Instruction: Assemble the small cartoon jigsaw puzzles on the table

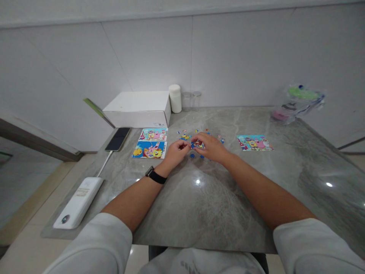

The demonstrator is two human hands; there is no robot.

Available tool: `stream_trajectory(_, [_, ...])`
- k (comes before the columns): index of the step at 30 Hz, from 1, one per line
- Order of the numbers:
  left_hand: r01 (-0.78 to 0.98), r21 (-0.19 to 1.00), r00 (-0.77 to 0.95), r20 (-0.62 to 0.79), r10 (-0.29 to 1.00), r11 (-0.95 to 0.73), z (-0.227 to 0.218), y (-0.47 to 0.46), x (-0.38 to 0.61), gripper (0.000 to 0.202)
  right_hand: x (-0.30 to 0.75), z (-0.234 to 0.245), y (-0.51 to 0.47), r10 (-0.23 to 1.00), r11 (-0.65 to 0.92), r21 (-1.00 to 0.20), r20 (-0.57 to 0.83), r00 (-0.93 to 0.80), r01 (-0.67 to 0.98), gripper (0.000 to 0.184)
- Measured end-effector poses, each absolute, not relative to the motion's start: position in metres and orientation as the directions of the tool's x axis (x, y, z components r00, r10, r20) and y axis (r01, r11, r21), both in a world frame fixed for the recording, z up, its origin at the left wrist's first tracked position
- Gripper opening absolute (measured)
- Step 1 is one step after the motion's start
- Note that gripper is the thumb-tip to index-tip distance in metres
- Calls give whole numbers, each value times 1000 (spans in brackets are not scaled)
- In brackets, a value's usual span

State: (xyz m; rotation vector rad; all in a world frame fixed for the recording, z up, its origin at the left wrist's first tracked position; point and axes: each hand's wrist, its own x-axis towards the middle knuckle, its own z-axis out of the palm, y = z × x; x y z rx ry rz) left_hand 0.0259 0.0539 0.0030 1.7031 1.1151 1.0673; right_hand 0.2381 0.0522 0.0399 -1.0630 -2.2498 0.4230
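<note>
Grey marbled tabletop, small multicoloured jigsaw pieces lying near its middle, bare left hand and bare right hand close together at them, firm grip not determinable.

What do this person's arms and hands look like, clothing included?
The left hand and right hand are ungloved. A dark watch with a black strap circles the left wrist; the right wrist has none. The sleeves are short and pale grey-white.

worktop was grey, kinda marbled | white box, white bottle, two jars sat at back | phone, cabled white gadget, cartoon cards lay left | puzzle pieces were scattered mid | another card, plastic bag sat right
</note>
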Motion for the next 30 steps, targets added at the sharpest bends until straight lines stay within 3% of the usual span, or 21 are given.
stream_trajectory(5, [247, 931, 261, 203, 944, -268, 5, 53, 27, 25, 239, 38, 52, 762, 646, -436, 402, -507, 626, 18])
stream_trajectory(16, [326, 901, 306, 186, 934, -286, 5, 54, 26, 27, 242, 35, 56, 750, 659, -394, 394, -530, 640, 27])
stream_trajectory(20, [519, 694, 427, 295, 855, -499, 8, 52, 20, 17, 248, 34, 59, 800, 599, -390, 332, -501, 699, 29])
stream_trajectory(23, [597, 517, 541, 306, 783, -614, 7, 49, 17, 21, 251, 32, 61, 829, 559, -382, 248, -502, 735, 29])
stream_trajectory(30, [667, 423, 591, 200, 782, -613, 9, 49, 13, 12, 249, 29, 59, 839, 540, -361, 160, -520, 761, 29])
